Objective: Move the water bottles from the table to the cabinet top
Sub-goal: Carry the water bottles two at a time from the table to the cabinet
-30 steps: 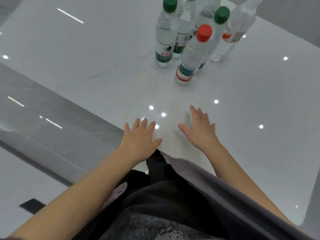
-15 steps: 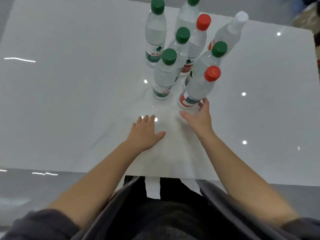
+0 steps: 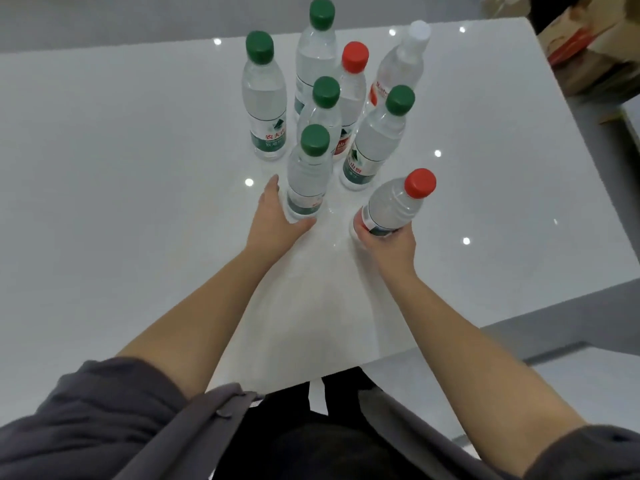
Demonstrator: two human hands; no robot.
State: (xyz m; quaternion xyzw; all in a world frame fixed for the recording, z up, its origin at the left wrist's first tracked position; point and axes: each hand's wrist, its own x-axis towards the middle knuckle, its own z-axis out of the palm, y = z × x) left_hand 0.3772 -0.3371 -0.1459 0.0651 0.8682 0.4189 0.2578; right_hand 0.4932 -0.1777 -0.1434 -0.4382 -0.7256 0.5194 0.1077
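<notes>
Head: boxes (image 3: 588, 46) by table (image 3: 104, 168) far-R corner.

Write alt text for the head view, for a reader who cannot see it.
A person's right hand grips a tilted red-capped bottle by its base, while the left hand rests straight fingers against the base of a green-capped bottle. Six more capped bottles stand clustered behind them on a glossy white table.
</notes>
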